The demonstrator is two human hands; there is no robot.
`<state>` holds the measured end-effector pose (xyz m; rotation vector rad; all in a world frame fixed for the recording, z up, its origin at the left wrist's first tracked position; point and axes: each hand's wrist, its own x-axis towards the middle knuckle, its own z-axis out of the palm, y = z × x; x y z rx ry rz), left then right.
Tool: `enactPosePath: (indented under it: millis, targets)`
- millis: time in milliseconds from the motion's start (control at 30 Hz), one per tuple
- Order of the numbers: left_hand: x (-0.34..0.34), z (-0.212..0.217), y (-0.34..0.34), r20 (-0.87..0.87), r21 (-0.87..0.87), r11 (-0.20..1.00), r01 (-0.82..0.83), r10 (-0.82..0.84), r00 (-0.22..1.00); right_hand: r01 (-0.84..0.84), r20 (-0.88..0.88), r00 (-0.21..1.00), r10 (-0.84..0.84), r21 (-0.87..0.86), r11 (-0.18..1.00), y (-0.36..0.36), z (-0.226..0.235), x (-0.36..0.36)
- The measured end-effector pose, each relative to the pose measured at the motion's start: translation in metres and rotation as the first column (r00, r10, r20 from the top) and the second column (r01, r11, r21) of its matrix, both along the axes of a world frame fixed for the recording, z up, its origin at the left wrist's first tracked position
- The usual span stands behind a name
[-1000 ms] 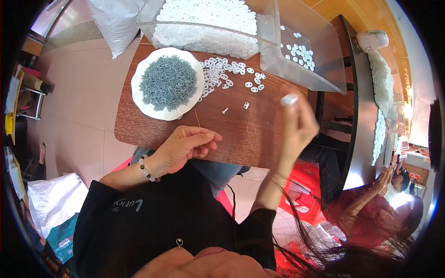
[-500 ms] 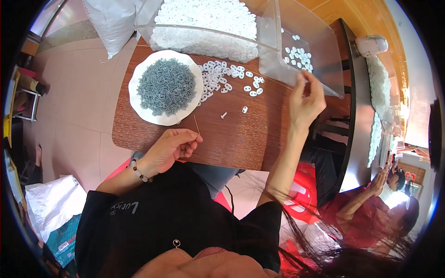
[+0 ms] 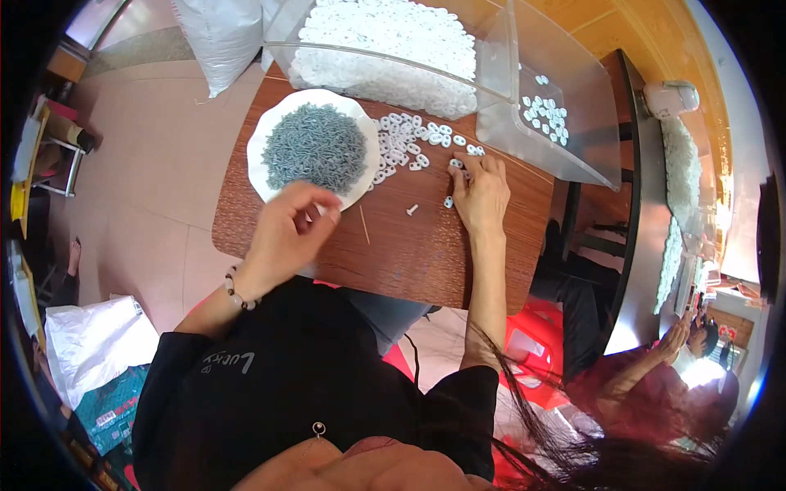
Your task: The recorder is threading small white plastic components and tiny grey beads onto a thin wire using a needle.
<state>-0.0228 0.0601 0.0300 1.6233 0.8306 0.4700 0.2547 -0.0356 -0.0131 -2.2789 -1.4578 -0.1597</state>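
My right hand (image 3: pixel 483 196) is down on the table, its bent fingers closed on a white two-holed plastic piece (image 3: pixel 456 164) at the edge of a loose group. Another such piece (image 3: pixel 449 202) lies by its thumb. At the near rim of a white scalloped plate (image 3: pixel 256 168) is my left hand (image 3: pixel 293 233), slightly blurred. Its thumb and index finger come together; whatever is between them is too small to make out. Many small grey-blue screws (image 3: pixel 315 151) are heaped on the plate. One small white-headed screw (image 3: pixel 412 210) lies between the hands, and a thin wooden stick (image 3: pixel 365 225) rests nearer my left hand.
Across the far side stands a clear bin (image 3: pixel 495 82) heaped with white pieces (image 3: pixel 385 49). Beside it, a clear tray (image 3: pixel 585 155) holds several pieces. A white sack (image 3: pixel 217 49) is beyond the brown table (image 3: pixel 327 266). Another person (image 3: pixel 639 380) sits at the right.
My right hand has come from over the clear tray down to the loose pieces on the table. The left hand has moved up to the plate's near rim. The view has shifted slightly.
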Motion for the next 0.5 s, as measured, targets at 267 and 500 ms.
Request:
enactPosePath:
  millis: [267,500]
  targets:
    - [-0.014,-0.011,0.046,-0.196,0.54,0.842,-0.021,0.15,0.969,-0.01,-0.014,1.0,0.01,-0.003,1.0,0.0,-0.001,-0.013]
    - [0.004,-0.021,0.044,-0.258,0.563,0.825,0.055,0.111,0.96,-0.124,-0.091,0.988,0.126,0.022,0.992,-0.006,0.0,-0.037]
